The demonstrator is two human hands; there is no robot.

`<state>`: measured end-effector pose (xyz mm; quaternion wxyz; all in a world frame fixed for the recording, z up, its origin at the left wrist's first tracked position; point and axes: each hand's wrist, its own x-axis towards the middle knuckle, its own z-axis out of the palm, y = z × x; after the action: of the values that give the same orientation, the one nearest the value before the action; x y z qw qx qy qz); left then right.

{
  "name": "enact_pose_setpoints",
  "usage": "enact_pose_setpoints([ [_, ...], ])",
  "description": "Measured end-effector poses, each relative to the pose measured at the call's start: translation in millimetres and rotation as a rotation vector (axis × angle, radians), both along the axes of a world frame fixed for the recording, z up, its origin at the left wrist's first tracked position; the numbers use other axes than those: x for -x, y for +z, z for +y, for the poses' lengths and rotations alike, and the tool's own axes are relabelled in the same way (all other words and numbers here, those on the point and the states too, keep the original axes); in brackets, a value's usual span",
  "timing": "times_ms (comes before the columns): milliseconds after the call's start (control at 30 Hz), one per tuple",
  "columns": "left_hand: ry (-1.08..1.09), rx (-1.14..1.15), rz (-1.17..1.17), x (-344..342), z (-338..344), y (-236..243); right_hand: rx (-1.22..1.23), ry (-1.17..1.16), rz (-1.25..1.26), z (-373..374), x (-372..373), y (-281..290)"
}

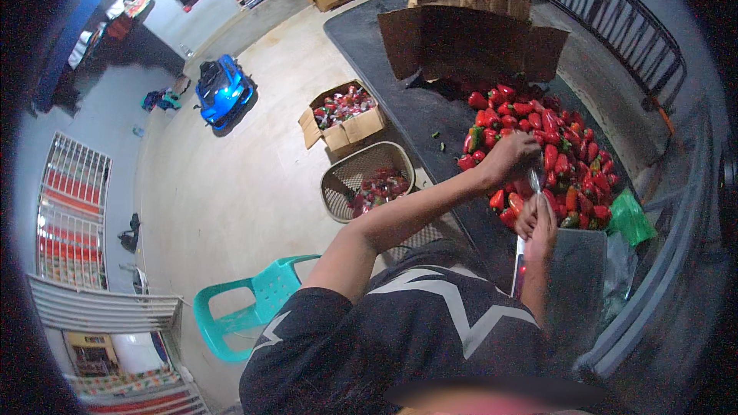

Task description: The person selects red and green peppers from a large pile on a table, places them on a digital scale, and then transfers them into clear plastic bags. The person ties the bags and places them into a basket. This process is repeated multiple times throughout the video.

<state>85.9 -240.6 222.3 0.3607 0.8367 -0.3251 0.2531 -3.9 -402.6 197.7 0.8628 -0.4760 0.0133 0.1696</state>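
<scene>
My left hand [513, 157] reaches across the pile of red peppers [565, 150], its fingers closed at the top of a small, shiny, clear plastic bag [536, 180]. Just below, my right hand [540, 224] pinches the lower part of the same bag. What the bag contains is too small to make out. The peppers lie heaped on a dark table [369, 38], mostly red with a few green or orange ones. A slim white device [518, 261] with a red light shows beside my right forearm, partly hidden.
An open cardboard box [477, 38] lies at the table's far end. Green plastic [632, 219] rests right of the peppers. On the floor at left stand a box of wrapped peppers [350, 132], a beige basket [332, 184], a teal chair [265, 292] and a blue toy car [223, 92].
</scene>
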Motion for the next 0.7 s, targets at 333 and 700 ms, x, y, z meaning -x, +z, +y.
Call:
enact_pose_setpoints([
  [333, -0.533, 0.397, 0.288, 44.7, -22.7, 24.7, 0.454, -0.076, -0.401, -72.3, -34.6, 2.8],
  [700, -0.057, 0.252, 0.098, 13.1, -14.6, 13.3, -0.265, 0.016, 0.379, 29.4, 14.9, -27.9],
])
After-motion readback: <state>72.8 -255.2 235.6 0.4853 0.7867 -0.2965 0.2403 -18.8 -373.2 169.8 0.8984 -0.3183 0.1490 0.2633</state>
